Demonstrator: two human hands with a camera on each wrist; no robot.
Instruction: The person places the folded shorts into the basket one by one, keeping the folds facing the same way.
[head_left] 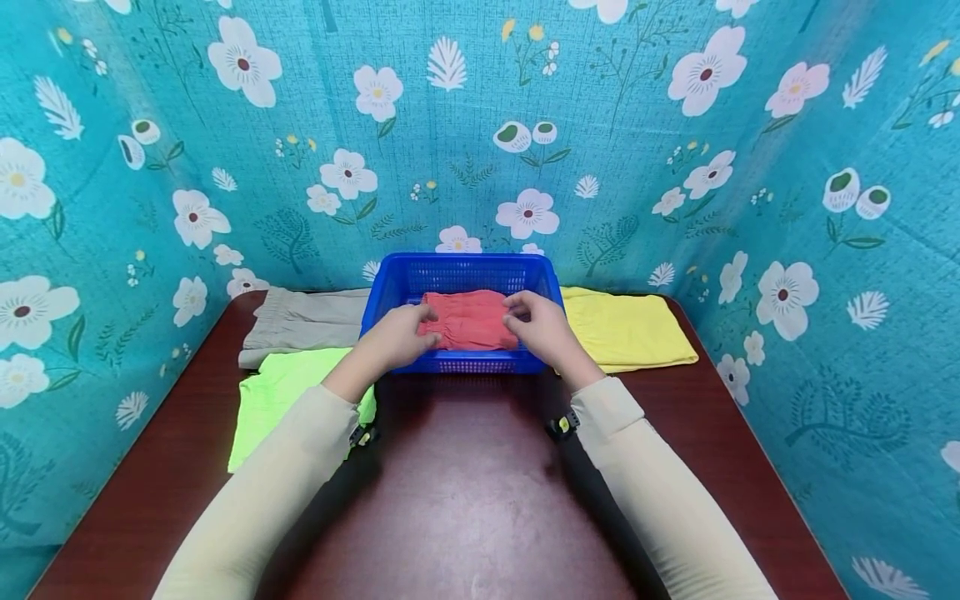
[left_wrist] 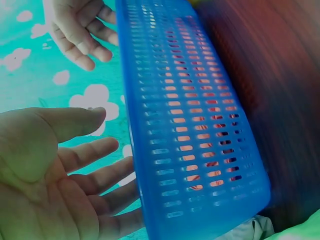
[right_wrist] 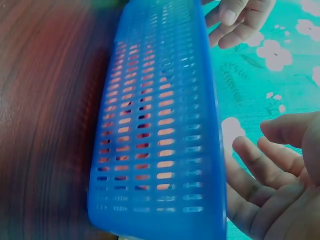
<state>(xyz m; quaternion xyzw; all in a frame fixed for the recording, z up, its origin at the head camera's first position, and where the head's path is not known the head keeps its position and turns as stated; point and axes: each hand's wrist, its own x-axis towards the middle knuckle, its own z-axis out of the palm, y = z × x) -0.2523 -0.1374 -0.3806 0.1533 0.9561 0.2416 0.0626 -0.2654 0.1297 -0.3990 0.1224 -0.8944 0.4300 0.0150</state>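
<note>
the left hand (head_left: 401,335) hides a bit of the red cloth (head_left: 472,321); the near edge of the table (head_left: 465,500) is cut off.

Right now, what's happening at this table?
A person has both hands at a blue basket: left hand and right hand sit at opposite ends of a folded red cloth inside the basket. Neither appears to grip it; fingers look loose, contact unclear. On the table, gray and green cloths lie left of the basket, a yellow cloth right.
</note>
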